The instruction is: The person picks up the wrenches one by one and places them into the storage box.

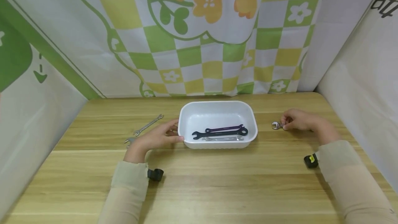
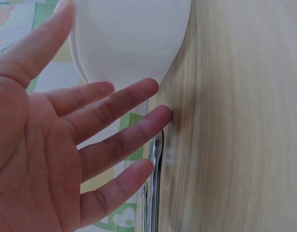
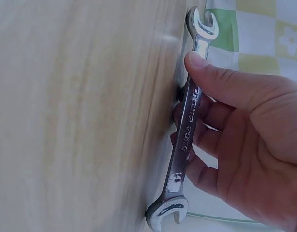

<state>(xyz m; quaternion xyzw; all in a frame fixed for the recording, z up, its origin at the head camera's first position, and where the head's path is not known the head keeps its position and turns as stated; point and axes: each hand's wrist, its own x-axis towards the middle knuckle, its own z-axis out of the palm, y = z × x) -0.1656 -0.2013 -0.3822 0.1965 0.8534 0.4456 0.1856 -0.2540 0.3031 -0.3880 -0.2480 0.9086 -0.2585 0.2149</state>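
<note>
My right hand (image 1: 300, 119) grips a silver double open-ended wrench (image 3: 189, 113) between thumb and curled fingers, close over the table to the right of the bin. In the right wrist view both wrench ends stick out past the fingers. My left hand (image 1: 158, 136) is at the left end of a white plastic bin (image 1: 217, 105), its thumb right at the rim. In the left wrist view those fingers (image 2: 124, 140) are extended and spread. Inside the bin lie a black wrench (image 1: 220, 133), a thin dark purple wrench (image 1: 224, 128) and a silver wrench (image 1: 224, 139).
On the table (image 1: 217, 182), a silver open-ended wrench (image 1: 148, 124) lies to the left of the bin. Another silver wrench (image 1: 129, 141) is mostly hidden behind my left hand. A checkered flowered cloth (image 1: 202, 61) hangs along the back edge, with white side panels left and right.
</note>
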